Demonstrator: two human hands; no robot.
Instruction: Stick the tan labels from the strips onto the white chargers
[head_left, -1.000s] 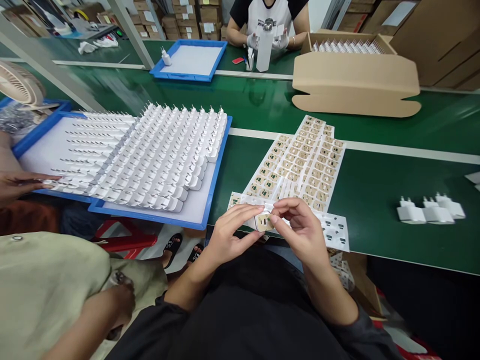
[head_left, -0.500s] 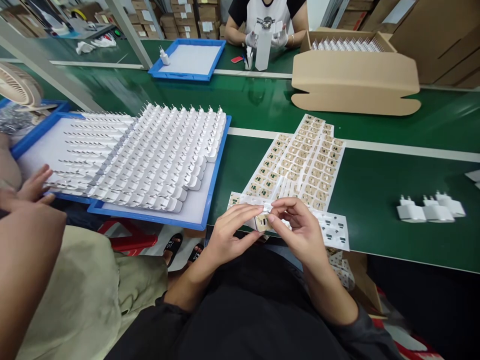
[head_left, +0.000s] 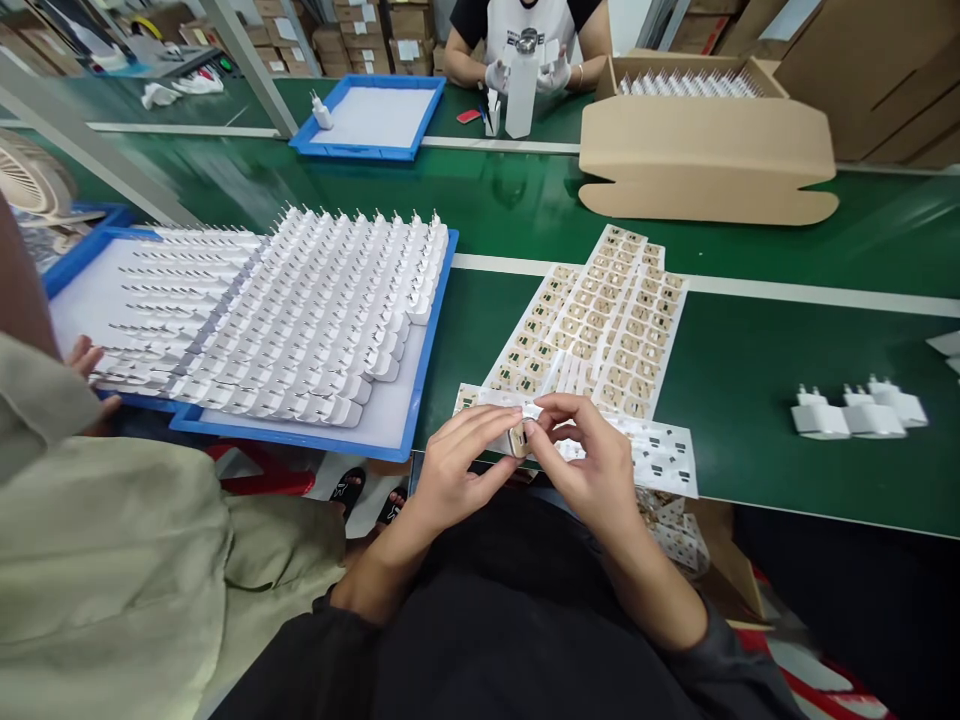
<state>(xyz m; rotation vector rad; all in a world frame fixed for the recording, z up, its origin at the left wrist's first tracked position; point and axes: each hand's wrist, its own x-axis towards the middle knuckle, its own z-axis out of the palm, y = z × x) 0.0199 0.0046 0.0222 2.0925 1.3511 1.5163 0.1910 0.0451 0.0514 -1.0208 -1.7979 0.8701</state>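
Note:
My left hand (head_left: 459, 462) and my right hand (head_left: 589, 462) meet at the near edge of the green belt, both pinched on a small white charger plug (head_left: 519, 437) with a tan sticker on its face. Right behind my fingers lie sheets of tan stickers (head_left: 600, 325) and a used white backing sheet (head_left: 664, 457). A blue tray (head_left: 431, 345) packed with rows of white charger plugs (head_left: 300, 310) sits to the left.
Three finished white plugs (head_left: 855, 410) lie on the belt at right. A co-worker's hand (head_left: 86, 358) rests at the tray's left edge. Across the belt a person in gloves handles a white piece beside a second blue tray (head_left: 367, 118) and a cardboard box (head_left: 709, 150).
My right fingers have closed further over the plug, hiding most of its sticker face. The co-worker at left has leaned in, their sleeve now covering more of the lower left.

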